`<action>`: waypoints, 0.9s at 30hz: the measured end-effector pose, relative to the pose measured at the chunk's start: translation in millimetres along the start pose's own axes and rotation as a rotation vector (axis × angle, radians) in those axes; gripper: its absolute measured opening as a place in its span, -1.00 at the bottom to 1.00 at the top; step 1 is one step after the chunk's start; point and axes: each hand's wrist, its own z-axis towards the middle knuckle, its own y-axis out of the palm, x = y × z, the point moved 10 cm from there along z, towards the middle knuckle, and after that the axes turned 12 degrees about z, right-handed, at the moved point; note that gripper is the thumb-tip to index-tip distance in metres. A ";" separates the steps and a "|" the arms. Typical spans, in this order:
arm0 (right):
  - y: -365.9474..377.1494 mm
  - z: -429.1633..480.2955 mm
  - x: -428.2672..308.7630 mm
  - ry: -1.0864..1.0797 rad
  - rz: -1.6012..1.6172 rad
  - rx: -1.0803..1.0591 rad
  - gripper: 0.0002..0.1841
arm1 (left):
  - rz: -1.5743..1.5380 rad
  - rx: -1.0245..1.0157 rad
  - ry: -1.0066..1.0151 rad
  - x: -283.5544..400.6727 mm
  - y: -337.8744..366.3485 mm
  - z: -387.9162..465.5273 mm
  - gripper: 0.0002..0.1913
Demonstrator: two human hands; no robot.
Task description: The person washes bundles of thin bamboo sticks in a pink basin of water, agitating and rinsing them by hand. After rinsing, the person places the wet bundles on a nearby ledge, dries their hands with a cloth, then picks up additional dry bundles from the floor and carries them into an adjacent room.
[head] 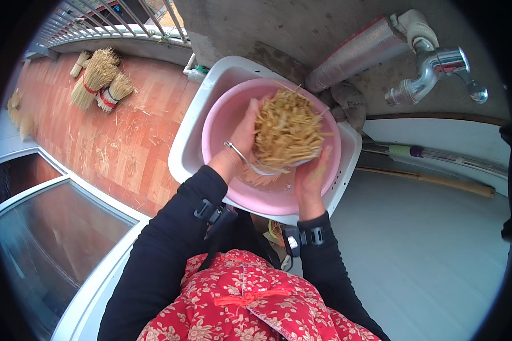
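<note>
A bundle of cut straw stalks [288,128] is held upright between my two hands, its cut ends facing up at me. My left hand [244,134] grips its left side, and a silver bangle circles that wrist. At the lower right, my right hand [312,174] supports the bundle, its fingers mostly hidden behind it. A pale band shows around the lower edge of the stalks. Below is a pink plastic basin [222,187] with what looks like water in it. The basin sits in a white sink [183,149]. The bundle and hands are slightly blurred.
A chrome tap [429,74] juts from the wall at upper right, beside a foil-wrapped pipe [358,53]. Tied straw bundles [96,79] lie on the wood-patterned floor [123,140] among loose stalks. A white-framed glass panel [64,238] stands at lower left; a bamboo pole [452,183] lies right.
</note>
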 end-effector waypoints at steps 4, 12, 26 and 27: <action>19.9 31.1 -20.4 -0.023 0.148 -0.128 -0.38 | 0.339 -0.040 0.129 8.6 50.0 -21.3 -0.15; 12.6 -67.8 12.5 -0.004 0.304 0.208 -0.40 | 0.307 -0.005 0.003 -3.4 28.8 -6.8 -0.18; 9.3 -66.2 29.5 0.046 0.050 0.036 -0.44 | 0.501 -0.001 0.174 -17.5 21.1 -11.6 -0.13; 2.8 -67.3 33.7 0.020 0.081 0.116 -0.45 | 0.420 0.017 0.125 -24.6 14.2 -13.4 -0.12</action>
